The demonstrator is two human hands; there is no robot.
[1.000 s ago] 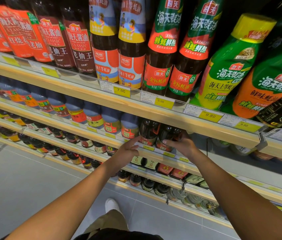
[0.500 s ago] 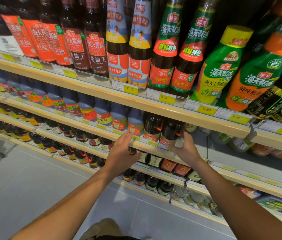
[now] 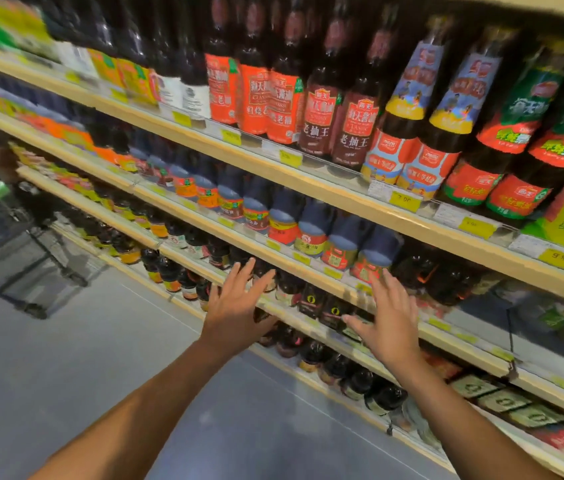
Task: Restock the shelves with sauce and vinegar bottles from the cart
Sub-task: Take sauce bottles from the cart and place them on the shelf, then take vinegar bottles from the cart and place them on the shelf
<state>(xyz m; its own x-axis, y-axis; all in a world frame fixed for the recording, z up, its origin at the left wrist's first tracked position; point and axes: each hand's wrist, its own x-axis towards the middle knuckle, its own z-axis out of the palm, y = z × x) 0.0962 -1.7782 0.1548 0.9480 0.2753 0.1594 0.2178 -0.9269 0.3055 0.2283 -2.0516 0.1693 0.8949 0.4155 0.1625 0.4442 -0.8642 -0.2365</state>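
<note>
at the far left we see a smooth grey floor, matte and seamless, and on it a dark wire-framed cart with a green handle, blurred by motion; what it carries we cannot tell. from there the pale wooden shelves run up and to the right in stacked tiers, each front edge a flat light board carrying small yellow price tags behind a clear plastic strip.

on the top tier stand tall dark glass sauce bottles with glossy orange, red and maroon labels; further right come bottles with blue-and-yellow wraps, then green-labelled ones at the frame's edge. the tier below holds squat rounded jars with blue-grey shoulders and orange or yellow bands, packed side by side. lower tiers carry small dark round-shouldered bottles, their glass shiny with highlights, all standing on the shelves.

our left hand hovers in front of the lower tiers, palm toward the shelf, fingers spread apart and straight, gripping nothing. just right of it, our right hand is held the same way, fingers apart and thumb out to the left, empty too, in front of a pair of dark bottles that sit on the second tier beside the last jars. both forearms are bare and reach in from the bottom edge.

at the far right the lowest tiers hold flat rectangular packets with pale labels, lying at an angle.
</note>
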